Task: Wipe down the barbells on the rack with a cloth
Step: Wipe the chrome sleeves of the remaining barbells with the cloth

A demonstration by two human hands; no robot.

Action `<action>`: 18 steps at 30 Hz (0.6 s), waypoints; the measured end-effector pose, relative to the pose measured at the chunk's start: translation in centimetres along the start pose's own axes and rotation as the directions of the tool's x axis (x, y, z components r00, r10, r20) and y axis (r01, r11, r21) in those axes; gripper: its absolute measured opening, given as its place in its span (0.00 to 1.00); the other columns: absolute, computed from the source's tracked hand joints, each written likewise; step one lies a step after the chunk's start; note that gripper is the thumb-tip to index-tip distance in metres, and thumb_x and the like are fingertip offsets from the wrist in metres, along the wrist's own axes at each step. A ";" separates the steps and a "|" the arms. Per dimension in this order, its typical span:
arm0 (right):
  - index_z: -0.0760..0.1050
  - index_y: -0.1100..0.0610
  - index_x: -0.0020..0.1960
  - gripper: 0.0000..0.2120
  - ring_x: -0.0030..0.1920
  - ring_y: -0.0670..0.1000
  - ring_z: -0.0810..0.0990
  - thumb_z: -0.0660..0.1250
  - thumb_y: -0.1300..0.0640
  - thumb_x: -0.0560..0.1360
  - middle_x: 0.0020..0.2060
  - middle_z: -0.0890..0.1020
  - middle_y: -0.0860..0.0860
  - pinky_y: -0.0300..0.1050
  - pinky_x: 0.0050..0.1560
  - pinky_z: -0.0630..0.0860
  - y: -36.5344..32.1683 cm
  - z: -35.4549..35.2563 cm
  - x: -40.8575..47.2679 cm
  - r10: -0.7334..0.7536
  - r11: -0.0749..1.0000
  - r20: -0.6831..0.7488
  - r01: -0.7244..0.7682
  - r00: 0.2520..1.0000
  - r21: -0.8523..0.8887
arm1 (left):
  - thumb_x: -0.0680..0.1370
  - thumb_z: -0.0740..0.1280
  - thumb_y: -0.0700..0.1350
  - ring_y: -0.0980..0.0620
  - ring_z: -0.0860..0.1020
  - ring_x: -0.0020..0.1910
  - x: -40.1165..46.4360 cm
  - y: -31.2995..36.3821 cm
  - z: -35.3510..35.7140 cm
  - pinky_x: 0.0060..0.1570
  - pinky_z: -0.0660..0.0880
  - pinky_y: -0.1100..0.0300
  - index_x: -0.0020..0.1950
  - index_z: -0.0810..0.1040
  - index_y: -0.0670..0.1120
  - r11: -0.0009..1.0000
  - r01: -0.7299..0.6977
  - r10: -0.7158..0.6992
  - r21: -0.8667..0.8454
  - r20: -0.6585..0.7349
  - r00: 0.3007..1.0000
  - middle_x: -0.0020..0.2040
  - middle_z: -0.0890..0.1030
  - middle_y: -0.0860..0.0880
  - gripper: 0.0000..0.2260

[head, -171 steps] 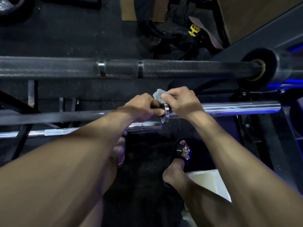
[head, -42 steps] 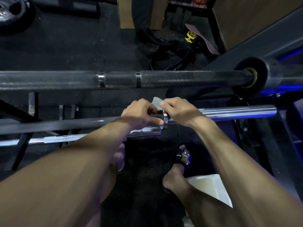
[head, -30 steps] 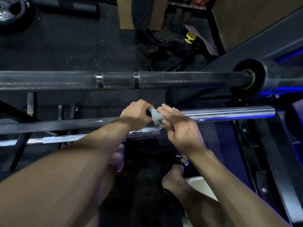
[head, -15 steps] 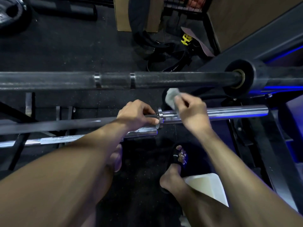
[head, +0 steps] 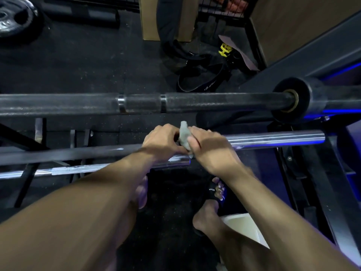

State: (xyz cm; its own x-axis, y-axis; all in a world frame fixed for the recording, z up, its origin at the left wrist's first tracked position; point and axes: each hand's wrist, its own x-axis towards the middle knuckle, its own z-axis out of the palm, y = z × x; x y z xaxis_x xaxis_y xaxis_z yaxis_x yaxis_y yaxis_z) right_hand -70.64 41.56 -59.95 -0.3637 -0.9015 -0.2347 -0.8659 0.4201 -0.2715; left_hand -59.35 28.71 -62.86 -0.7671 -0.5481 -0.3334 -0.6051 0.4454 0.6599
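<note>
**Operator:** Cloth is sitting bunched at the collar of the middle barbell, where shaft meets chrome sleeve. I'm watching the right hand pinching that cloth with thumb and fingers and pressing it over the bar. The left hand is curling round the dark shaft just beside it, clenched on the bar to steady it.

**Observer:** Which step is that, by your reckoning?

**Operator:** I'm judging it as the collar being scrubbed on this middle bar, with the sleeve toward the rack's right end coming next. The black barbell on the far side of the rack and the lower chrome bar on the near side are both lying apart from the hands.

**Observer:** What is the next move asking for?

**Operator:** Keeping the cloth wrapped and sliding it rightward along the sleeve, I'd say, while the left hand is stopping the bar from rolling.

**Observer:** Anything different from half a second ago?

**Operator:** Yes. Then the right hand was holding the cloth lifted above the sleeve, to the right of the bare collar. Now it is lying down on the collar, hiding it, touching the left hand. The left grip is unchanged.
</note>
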 end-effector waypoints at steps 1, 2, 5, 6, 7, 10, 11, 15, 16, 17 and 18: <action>0.74 0.60 0.71 0.19 0.64 0.59 0.78 0.55 0.54 0.85 0.66 0.80 0.57 0.49 0.66 0.70 0.0 0.3 -1.4 -0.035 0.999 -0.054 0.035 0.998 0.003 | 0.67 0.78 0.60 0.51 0.77 0.37 -0.1 0.1 0.0 0.35 0.68 0.56 0.36 0.76 0.53 1.000 -0.014 0.014 0.009 0.000 1.000 0.32 0.78 0.54 0.15; 0.71 0.62 0.75 0.23 0.69 0.59 0.76 0.56 0.54 0.83 0.70 0.77 0.58 0.49 0.71 0.69 -0.1 0.6 -2.5 -0.043 0.999 -0.083 0.045 0.996 0.019 | 0.67 0.78 0.60 0.50 0.78 0.37 -0.2 0.2 0.0 0.35 0.68 0.56 0.37 0.77 0.52 1.000 -0.023 0.023 0.014 -0.002 1.000 0.32 0.78 0.53 0.15; 0.73 0.63 0.73 0.23 0.69 0.61 0.77 0.56 0.55 0.81 0.69 0.78 0.60 0.59 0.72 0.69 -0.1 1.2 -1.6 -0.038 0.999 -0.087 0.039 0.995 0.013 | 0.68 0.78 0.60 0.49 0.78 0.37 -0.2 0.2 0.0 0.34 0.68 0.56 0.37 0.76 0.51 1.000 -0.019 0.019 0.022 -0.015 1.000 0.32 0.78 0.53 0.16; 0.76 0.62 0.70 0.20 0.66 0.62 0.78 0.56 0.57 0.83 0.65 0.81 0.60 0.60 0.70 0.69 -0.3 0.9 -0.5 -0.008 1.000 -0.064 0.010 0.998 0.026 | 0.67 0.78 0.60 0.50 0.77 0.36 -0.1 0.2 0.0 0.34 0.68 0.56 0.36 0.76 0.51 1.000 -0.008 0.008 0.019 -0.017 1.000 0.31 0.77 0.53 0.17; 0.79 0.59 0.64 0.17 0.62 0.63 0.79 0.54 0.56 0.84 0.60 0.83 0.59 0.59 0.67 0.69 -0.6 0.2 0.6 0.057 0.996 -0.013 -0.056 0.998 0.063 | 0.67 0.79 0.60 0.51 0.76 0.35 -0.1 0.2 0.0 0.33 0.67 0.56 0.35 0.75 0.52 1.000 0.002 -0.002 0.016 -0.017 1.000 0.31 0.76 0.54 0.17; 0.72 0.52 0.36 0.19 0.44 0.61 0.77 0.54 0.50 0.84 0.37 0.79 0.55 0.52 0.43 0.68 -0.3 -0.9 3.6 0.200 0.950 0.131 -0.225 0.971 0.217 | 0.67 0.79 0.61 0.57 0.73 0.32 0.0 0.1 -0.1 0.33 0.65 0.57 0.36 0.77 0.54 1.000 0.006 -0.006 -0.005 -0.011 1.000 0.29 0.75 0.55 0.16; 0.68 0.53 0.32 0.21 0.41 0.59 0.76 0.56 0.50 0.83 0.33 0.76 0.53 0.51 0.39 0.66 0.1 -1.0 4.1 0.219 0.931 0.126 -0.246 0.967 0.268 | 0.66 0.80 0.62 0.57 0.74 0.33 0.0 0.0 -0.1 0.34 0.67 0.57 0.38 0.79 0.54 1.000 0.003 -0.003 -0.012 -0.007 1.000 0.30 0.76 0.55 0.15; 0.72 0.56 0.31 0.23 0.39 0.54 0.77 0.58 0.50 0.83 0.28 0.76 0.49 0.49 0.40 0.71 2.1 -1.9 3.4 0.379 0.826 -0.145 -0.264 0.914 0.498 | 0.64 0.80 0.64 0.55 0.80 0.43 0.1 -0.1 0.1 0.42 0.73 0.57 0.44 0.83 0.58 0.999 0.007 -0.007 -0.041 -0.015 1.000 0.40 0.84 0.57 0.15; 0.72 0.56 0.32 0.23 0.40 0.54 0.78 0.57 0.48 0.82 0.28 0.77 0.49 0.49 0.42 0.74 2.2 -1.9 2.9 0.397 0.802 -0.185 -0.241 0.899 0.546 | 0.64 0.80 0.64 0.56 0.80 0.44 0.1 -0.1 0.1 0.43 0.73 0.58 0.44 0.83 0.59 0.999 0.008 -0.008 -0.041 -0.016 1.000 0.41 0.84 0.58 0.15; 0.74 0.56 0.34 0.23 0.42 0.55 0.80 0.55 0.45 0.81 0.31 0.78 0.50 0.51 0.46 0.76 2.1 -1.9 2.3 0.360 0.814 -0.187 -0.210 0.914 0.542 | 0.64 0.80 0.64 0.55 0.81 0.45 0.1 -0.2 0.1 0.44 0.74 0.57 0.44 0.84 0.58 0.999 0.009 -0.010 -0.038 -0.017 1.000 0.42 0.84 0.57 0.15; 0.75 0.55 0.38 0.22 0.45 0.56 0.80 0.52 0.43 0.80 0.35 0.80 0.51 0.54 0.51 0.77 1.7 -1.5 1.5 0.277 0.859 -0.155 -0.171 0.948 0.483 | 0.65 0.80 0.63 0.54 0.80 0.45 0.2 -0.2 0.1 0.44 0.75 0.57 0.44 0.83 0.58 0.999 0.009 -0.009 -0.032 -0.019 1.000 0.42 0.84 0.57 0.14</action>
State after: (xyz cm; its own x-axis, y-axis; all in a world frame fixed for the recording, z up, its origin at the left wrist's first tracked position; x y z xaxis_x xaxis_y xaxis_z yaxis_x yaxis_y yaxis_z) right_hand -73.14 40.77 -59.32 -0.6378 -0.7549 -0.1527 -0.5155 0.5658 -0.6435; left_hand -59.35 28.57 -63.14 -0.7572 -0.5656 -0.3266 -0.6045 0.4176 0.6784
